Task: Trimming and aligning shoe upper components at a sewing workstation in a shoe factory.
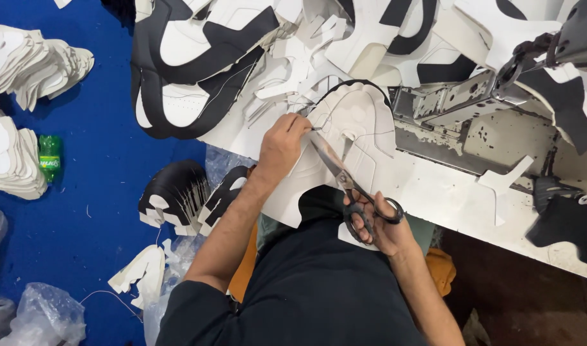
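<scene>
On the far left I see stacks of white cut pieces (24, 64) lying on a blue floor (95, 192), with a small green bottle (50, 158) beside them. Further along, near my seat, bundles of black-and-white pieces (178, 195) rest on the floor, and crumpled clear plastic bags (43, 314) sit at the bottom left corner.

My left hand (282, 146) reaches up onto the white table (447, 198). Its fingertips are pressed together, pinching a thin thread at the edge of a white shoe upper panel with black trim (354, 125). That panel lies flat on the table just in front of me, near the middle of the view.

My right hand (382, 224) grips black-handled scissors (348, 182), fingers through the loops. The blades are slightly parted and point up-left, tips almost touching the pinched thread beside my left fingertips.

Behind the panel a heap of black-and-white shoe uppers (203, 57) covers the table. To the right stands a worn metal sewing machine (460, 106).
</scene>
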